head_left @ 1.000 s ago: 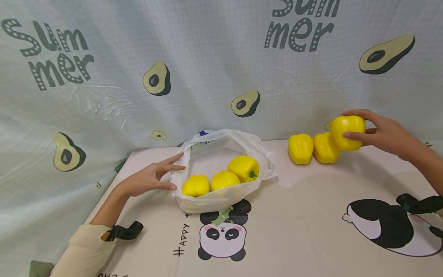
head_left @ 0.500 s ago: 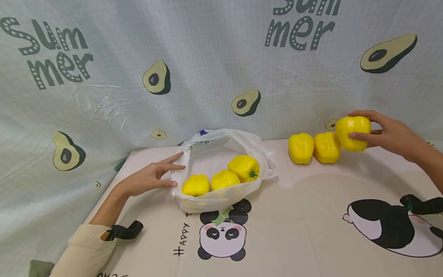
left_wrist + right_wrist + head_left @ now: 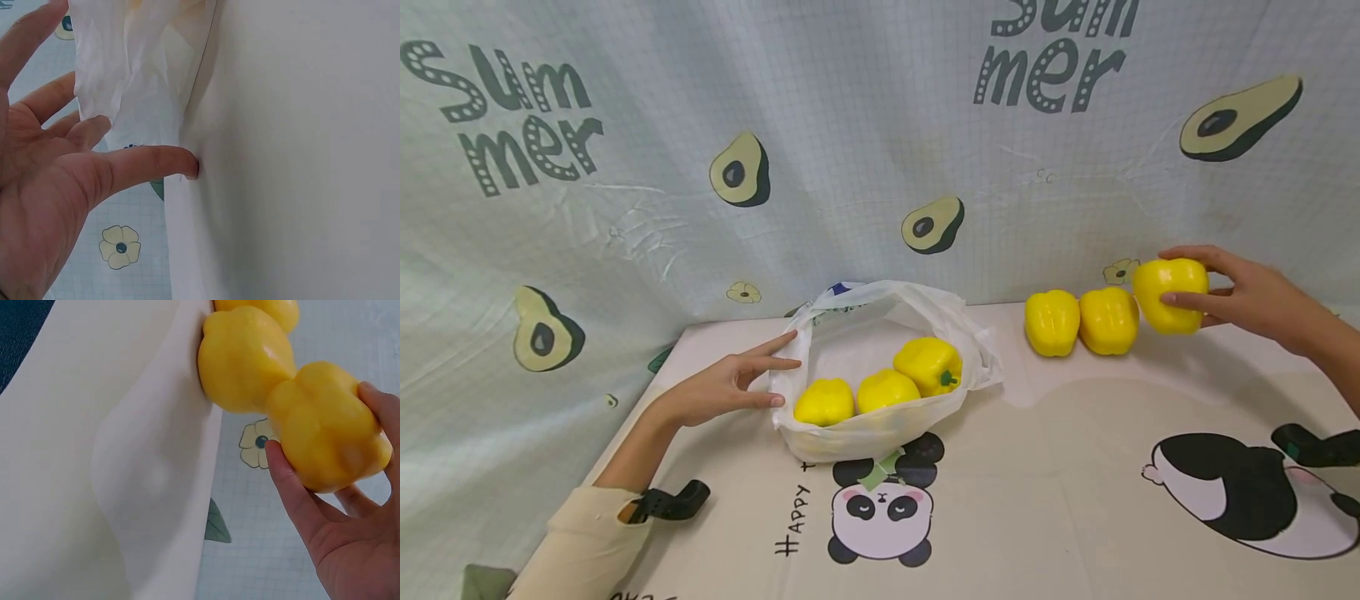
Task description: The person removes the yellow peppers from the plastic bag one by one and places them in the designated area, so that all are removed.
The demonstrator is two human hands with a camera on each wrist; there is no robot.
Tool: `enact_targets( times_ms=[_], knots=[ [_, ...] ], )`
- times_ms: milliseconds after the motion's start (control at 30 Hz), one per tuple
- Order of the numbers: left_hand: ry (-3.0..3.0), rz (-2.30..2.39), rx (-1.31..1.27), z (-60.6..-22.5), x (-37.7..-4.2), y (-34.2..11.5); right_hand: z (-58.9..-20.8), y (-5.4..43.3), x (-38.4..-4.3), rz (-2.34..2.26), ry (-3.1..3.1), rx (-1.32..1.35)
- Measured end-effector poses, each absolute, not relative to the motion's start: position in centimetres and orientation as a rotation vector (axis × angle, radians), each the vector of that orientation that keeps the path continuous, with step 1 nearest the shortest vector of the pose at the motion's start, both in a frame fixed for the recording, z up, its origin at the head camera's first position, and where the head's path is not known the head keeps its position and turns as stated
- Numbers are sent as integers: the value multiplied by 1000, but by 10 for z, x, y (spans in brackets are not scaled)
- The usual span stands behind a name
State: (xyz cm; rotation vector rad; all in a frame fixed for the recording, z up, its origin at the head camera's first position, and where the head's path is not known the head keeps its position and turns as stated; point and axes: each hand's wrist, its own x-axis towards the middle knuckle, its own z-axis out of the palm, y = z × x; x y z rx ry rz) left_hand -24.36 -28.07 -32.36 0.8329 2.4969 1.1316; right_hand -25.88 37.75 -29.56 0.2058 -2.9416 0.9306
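My right hand [image 3: 1251, 292] grips a yellow bell pepper [image 3: 1171, 293] between thumb and fingers, raised at the table's back right. In the right wrist view this pepper [image 3: 328, 428] overlaps its neighbour. Left of it, two more yellow peppers, one in the middle [image 3: 1108, 321] and one at the end [image 3: 1052, 323], sit side by side. My left hand [image 3: 722, 386] spreads its fingers against the left side of a white plastic bag [image 3: 865, 437]. Three yellow peppers [image 3: 887, 389] show inside the bag's wide mouth. The left wrist view has the thumb [image 3: 147, 164] stretched out below the bag's edge.
A light tablecloth [image 3: 1037, 500] with panda prints covers the table. Behind it hangs a pale curtain [image 3: 850, 108] with avocado prints, close to the peppers and the bag. Each wrist wears a black camera mount, such as the left mount [image 3: 673, 502].
My right hand has carried its pepper rightward and slightly down, so the middle pepper now shows fully. The left hand and the bag look the same.
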Motion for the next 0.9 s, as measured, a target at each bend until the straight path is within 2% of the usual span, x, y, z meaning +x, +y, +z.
enact_targets(
  times_ms=[900],
  knots=[
    [2499,1145,832,-326,-243,-284,-308,393,-265,997,-3007,236]
  ],
)
